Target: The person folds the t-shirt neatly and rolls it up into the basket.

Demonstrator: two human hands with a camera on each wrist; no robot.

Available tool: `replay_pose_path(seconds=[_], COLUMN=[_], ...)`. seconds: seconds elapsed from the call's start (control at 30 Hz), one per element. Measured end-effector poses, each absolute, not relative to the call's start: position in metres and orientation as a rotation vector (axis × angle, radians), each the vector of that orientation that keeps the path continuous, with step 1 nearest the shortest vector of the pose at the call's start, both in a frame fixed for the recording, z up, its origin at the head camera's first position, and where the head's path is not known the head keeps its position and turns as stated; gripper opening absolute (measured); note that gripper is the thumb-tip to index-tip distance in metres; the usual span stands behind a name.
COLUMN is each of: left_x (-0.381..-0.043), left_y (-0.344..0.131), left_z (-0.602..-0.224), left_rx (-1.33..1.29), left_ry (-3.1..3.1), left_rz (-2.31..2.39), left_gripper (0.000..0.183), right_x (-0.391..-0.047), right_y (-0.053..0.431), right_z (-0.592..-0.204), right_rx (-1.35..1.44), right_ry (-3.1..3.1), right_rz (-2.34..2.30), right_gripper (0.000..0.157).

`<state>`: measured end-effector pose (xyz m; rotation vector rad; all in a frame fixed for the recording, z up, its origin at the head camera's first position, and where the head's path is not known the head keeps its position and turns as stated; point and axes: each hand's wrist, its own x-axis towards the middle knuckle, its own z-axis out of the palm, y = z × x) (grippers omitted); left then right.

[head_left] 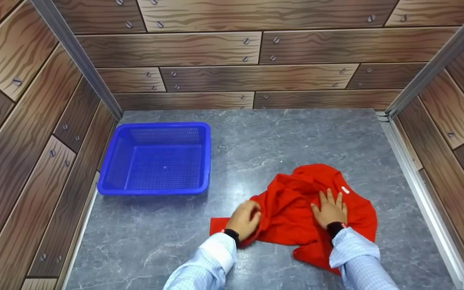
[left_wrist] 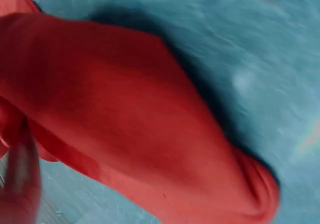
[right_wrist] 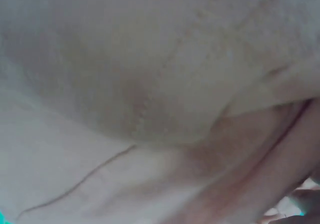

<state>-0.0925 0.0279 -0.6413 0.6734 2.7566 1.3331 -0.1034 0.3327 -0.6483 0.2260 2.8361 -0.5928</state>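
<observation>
A crumpled red shirt (head_left: pixel 288 217) lies on the grey floor in the head view, with a small white label near its collar. My left hand (head_left: pixel 246 219) curls its fingers at the shirt's left part, where a strip of red cloth sticks out past the wrist. Close up in the left wrist view, the red cloth (left_wrist: pixel 135 109) forms a broad fold, with a blurred finger against it at lower left. My right hand (head_left: pixel 329 211) lies flat on the shirt below the label, fingers spread. Pale, blurred surfaces fill the right wrist view, hiding the shirt there.
A blue plastic basket (head_left: pixel 154 192) with slotted sides stands at the left, behind the left hand. Wood-patterned walls (head_left: pixel 208 78) enclose the grey marbled floor (head_left: pixel 135 245) at the back and both sides. A metal rail (head_left: pixel 421 201) runs along the right wall.
</observation>
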Motion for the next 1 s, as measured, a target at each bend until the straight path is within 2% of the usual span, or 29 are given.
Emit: replay_pose_path(seconds=[0.2, 0.33, 0.53, 0.73, 1.0], left_x=[-0.108, -0.113, -0.115, -0.122, -0.136], left_y=[0.037, 0.044, 0.048, 0.038, 0.034], left_z=[-0.638, -0.634, -0.631, -0.634, -0.627], left_rx=[0.066, -0.115, -0.150, -0.023, 0.079], left_ry=[2.523, 2.354, 2.206, 2.400, 2.882], left_rz=[1.562, 1.594, 1.648, 1.646, 1.517], left_gripper=[0.036, 0.046, 0.057, 0.027, 0.022], right_x=[-0.097, -0.092, -0.086, -0.087, -0.090], right_y=[0.326, 0.317, 0.310, 0.308, 0.310], right_z=[-0.631, -0.627, -0.633, -0.637, -0.638], right_rx=[0.139, 0.072, 0.086, 0.092, 0.080], right_ry=[2.956, 2.948, 2.890, 2.868, 2.865], right_rz=[-0.640, -0.633, -0.589, -0.567, -0.560], right_gripper=[0.058, 0.051, 0.051, 0.052, 0.054])
